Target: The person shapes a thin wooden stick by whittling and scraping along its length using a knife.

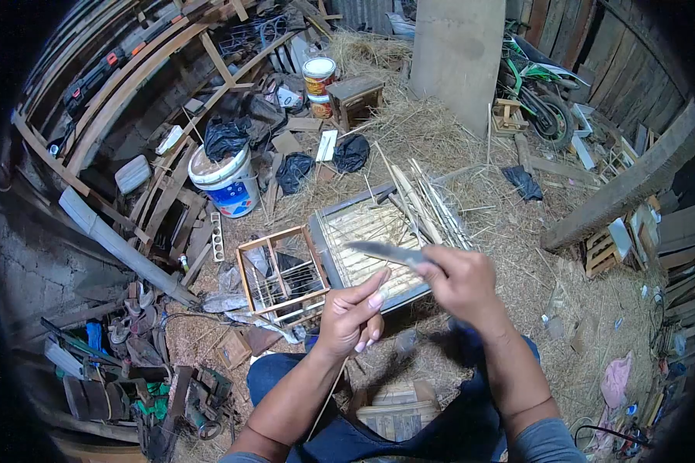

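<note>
My right hand (pixel 463 284) is closed round the handle of a knife (pixel 386 251), whose blade points left. Just below the blade tip, my left hand (pixel 350 318) pinches a thin strip (pixel 328 400) that runs down toward my lap. Beyond the hands lies a framed panel of pale slats (pixel 363 235), with long split sticks (pixel 418 202) piled on its right side. Left of the panel is a small wooden frame (pixel 247 285) with thin rods across it.
A white and blue bucket (pixel 225 181) stands at the left, near black plastic bags (pixel 352 153). A wooden stool (pixel 355 96) is farther back. A thick post (pixel 625 177) slants at the right, with a motorcycle (pixel 540 96) behind. Straw covers the floor.
</note>
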`<action>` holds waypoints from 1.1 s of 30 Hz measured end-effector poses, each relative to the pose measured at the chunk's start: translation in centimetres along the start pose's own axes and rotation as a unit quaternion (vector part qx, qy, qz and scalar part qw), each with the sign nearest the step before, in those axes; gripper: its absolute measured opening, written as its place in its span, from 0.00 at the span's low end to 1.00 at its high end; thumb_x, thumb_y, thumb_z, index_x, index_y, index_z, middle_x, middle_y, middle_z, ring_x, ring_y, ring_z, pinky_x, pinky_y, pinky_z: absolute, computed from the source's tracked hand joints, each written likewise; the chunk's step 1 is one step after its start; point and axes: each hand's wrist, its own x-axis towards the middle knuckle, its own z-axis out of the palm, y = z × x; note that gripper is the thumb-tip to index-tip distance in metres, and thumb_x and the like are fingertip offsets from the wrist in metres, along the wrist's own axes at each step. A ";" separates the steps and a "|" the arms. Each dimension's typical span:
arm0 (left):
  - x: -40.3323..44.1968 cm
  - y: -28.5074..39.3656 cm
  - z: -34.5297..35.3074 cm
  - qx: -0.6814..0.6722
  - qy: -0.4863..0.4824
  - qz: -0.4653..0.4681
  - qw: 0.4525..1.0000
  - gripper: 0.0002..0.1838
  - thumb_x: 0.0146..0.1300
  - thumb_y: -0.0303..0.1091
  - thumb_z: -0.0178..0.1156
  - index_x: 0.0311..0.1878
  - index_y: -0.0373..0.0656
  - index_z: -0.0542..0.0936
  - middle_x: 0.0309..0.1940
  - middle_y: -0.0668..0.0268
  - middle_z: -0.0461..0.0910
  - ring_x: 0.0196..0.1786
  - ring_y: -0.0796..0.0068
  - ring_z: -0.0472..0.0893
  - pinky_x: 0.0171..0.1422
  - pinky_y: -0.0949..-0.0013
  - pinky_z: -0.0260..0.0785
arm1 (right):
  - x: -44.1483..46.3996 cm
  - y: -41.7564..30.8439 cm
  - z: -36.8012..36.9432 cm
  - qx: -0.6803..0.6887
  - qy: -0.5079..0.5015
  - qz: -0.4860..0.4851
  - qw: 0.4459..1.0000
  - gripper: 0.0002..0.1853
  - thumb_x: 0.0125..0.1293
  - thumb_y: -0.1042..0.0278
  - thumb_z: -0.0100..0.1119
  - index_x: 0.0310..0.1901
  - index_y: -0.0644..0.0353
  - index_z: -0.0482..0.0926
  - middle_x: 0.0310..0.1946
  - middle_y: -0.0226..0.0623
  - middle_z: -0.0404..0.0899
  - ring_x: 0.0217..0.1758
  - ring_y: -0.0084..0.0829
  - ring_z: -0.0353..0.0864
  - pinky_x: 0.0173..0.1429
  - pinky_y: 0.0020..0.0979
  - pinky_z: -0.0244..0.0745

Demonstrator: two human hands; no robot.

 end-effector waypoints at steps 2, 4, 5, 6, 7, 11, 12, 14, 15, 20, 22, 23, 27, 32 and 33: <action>0.1 0.1 0.3 -0.017 0.006 -0.001 1.000 0.19 0.71 0.31 0.58 0.63 0.35 0.76 0.14 0.62 0.76 0.08 0.85 0.65 0.12 0.80 0.55 | 0.0 0.2 -0.3 0.017 0.021 -0.002 1.000 0.10 0.64 0.58 0.64 0.36 0.55 0.84 0.23 0.36 0.83 0.22 0.39 0.83 0.24 0.37 0.73; 0.3 -0.1 -0.1 -0.010 0.007 -0.021 1.000 0.19 0.71 0.30 0.58 0.63 0.33 0.76 0.15 0.63 0.76 0.09 0.85 0.66 0.12 0.81 0.55 | -0.4 -1.0 -0.4 0.051 0.025 -0.049 0.997 0.09 0.63 0.59 0.65 0.36 0.55 0.84 0.25 0.36 0.84 0.23 0.39 0.83 0.25 0.37 0.74; 0.4 0.0 0.0 -0.010 0.007 -0.022 1.000 0.19 0.71 0.30 0.58 0.63 0.33 0.76 0.15 0.63 0.76 0.09 0.85 0.66 0.12 0.81 0.55 | -0.4 -1.2 -0.1 0.066 0.030 -0.080 0.994 0.08 0.61 0.60 0.65 0.36 0.55 0.84 0.26 0.38 0.84 0.25 0.40 0.83 0.26 0.37 0.74; 0.4 0.3 0.3 0.010 0.022 -0.027 0.999 0.18 0.71 0.29 0.57 0.61 0.34 0.77 0.14 0.63 0.76 0.08 0.84 0.66 0.13 0.79 0.58 | -0.5 -1.4 0.0 0.067 0.030 -0.078 0.994 0.08 0.61 0.60 0.65 0.36 0.55 0.84 0.26 0.38 0.84 0.25 0.40 0.83 0.26 0.37 0.74; 0.4 0.4 0.5 0.029 0.037 -0.031 0.998 0.16 0.70 0.28 0.56 0.59 0.35 0.78 0.12 0.64 0.75 0.07 0.83 0.65 0.14 0.77 0.61 | -0.5 -1.7 0.0 0.061 0.008 -0.082 0.995 0.08 0.61 0.61 0.65 0.36 0.55 0.84 0.27 0.38 0.84 0.25 0.40 0.83 0.26 0.38 0.74; 0.2 0.0 0.4 -0.001 0.047 -0.023 0.999 0.18 0.70 0.28 0.57 0.61 0.36 0.78 0.13 0.64 0.75 0.07 0.83 0.65 0.14 0.77 0.60 | -0.4 -1.3 0.2 0.040 -0.022 -0.076 0.996 0.08 0.62 0.60 0.64 0.35 0.55 0.83 0.26 0.39 0.83 0.25 0.41 0.83 0.26 0.38 0.73; 0.2 -0.2 -0.1 -0.015 0.024 -0.015 0.999 0.19 0.70 0.27 0.57 0.62 0.36 0.76 0.14 0.64 0.76 0.09 0.85 0.65 0.13 0.79 0.57 | -0.4 -1.1 0.1 0.040 -0.022 -0.075 0.996 0.08 0.62 0.60 0.64 0.35 0.55 0.83 0.26 0.39 0.83 0.25 0.41 0.83 0.26 0.38 0.73; 0.3 -0.4 -0.4 -0.030 0.000 -0.005 1.000 0.20 0.70 0.27 0.58 0.64 0.36 0.75 0.16 0.64 0.77 0.10 0.87 0.66 0.12 0.81 0.55 | 0.1 -0.1 -0.3 0.004 0.000 0.013 1.000 0.10 0.64 0.58 0.64 0.35 0.55 0.83 0.25 0.40 0.82 0.25 0.43 0.83 0.25 0.39 0.72; 0.2 -0.3 -0.1 -0.022 -0.002 -0.018 1.000 0.20 0.70 0.27 0.58 0.64 0.37 0.75 0.16 0.65 0.77 0.10 0.87 0.66 0.13 0.81 0.55 | 0.2 0.3 -0.3 0.044 0.015 0.014 0.999 0.11 0.65 0.58 0.65 0.37 0.57 0.82 0.23 0.37 0.81 0.22 0.34 0.81 0.25 0.33 0.70; 0.2 -0.1 1.3 0.050 0.025 -0.067 0.996 0.20 0.68 0.29 0.61 0.62 0.38 0.78 0.17 0.65 0.79 0.11 0.87 0.67 0.14 0.82 0.56 | -0.3 -1.5 0.6 0.332 -0.053 0.134 0.932 0.10 0.64 0.67 0.68 0.35 0.64 0.80 0.24 0.23 0.74 0.28 0.12 0.66 0.30 0.22 0.63; 0.1 -0.4 1.3 0.064 0.029 -0.070 0.995 0.19 0.68 0.30 0.62 0.61 0.37 0.78 0.19 0.64 0.81 0.11 0.87 0.67 0.14 0.82 0.57 | -0.3 -0.8 1.6 0.375 -0.081 0.137 0.913 0.10 0.66 0.66 0.67 0.35 0.65 0.79 0.25 0.22 0.75 0.29 0.11 0.67 0.31 0.22 0.64; 0.1 -0.3 1.3 0.062 0.026 -0.068 0.995 0.19 0.68 0.30 0.62 0.61 0.37 0.78 0.20 0.64 0.81 0.11 0.87 0.67 0.14 0.81 0.57 | -0.2 -0.9 1.5 0.384 -0.073 0.136 0.910 0.10 0.67 0.66 0.66 0.35 0.65 0.79 0.25 0.22 0.75 0.30 0.12 0.68 0.33 0.22 0.65; 0.0 -0.1 1.3 0.051 0.020 -0.075 0.996 0.18 0.71 0.29 0.59 0.62 0.37 0.78 0.22 0.63 0.82 0.11 0.86 0.68 0.15 0.81 0.58 | 0.2 -0.3 1.4 0.366 -0.047 0.141 0.919 0.11 0.69 0.64 0.64 0.36 0.64 0.79 0.28 0.23 0.74 0.32 0.13 0.67 0.36 0.20 0.64; 0.2 0.1 0.7 0.006 0.043 -0.041 0.998 0.19 0.71 0.28 0.57 0.64 0.35 0.75 0.22 0.62 0.81 0.11 0.85 0.67 0.16 0.81 0.59 | -0.2 -1.7 0.2 0.247 -0.044 0.095 0.963 0.13 0.72 0.60 0.58 0.38 0.62 0.79 0.24 0.35 0.77 0.27 0.24 0.76 0.32 0.28 0.68; 0.2 0.3 0.6 -0.005 0.048 -0.031 0.998 0.20 0.71 0.27 0.57 0.64 0.34 0.74 0.22 0.62 0.81 0.12 0.84 0.67 0.16 0.81 0.59 | -0.5 -2.0 0.3 0.173 -0.050 0.050 0.982 0.13 0.72 0.59 0.56 0.38 0.61 0.79 0.22 0.39 0.77 0.24 0.31 0.79 0.30 0.32 0.69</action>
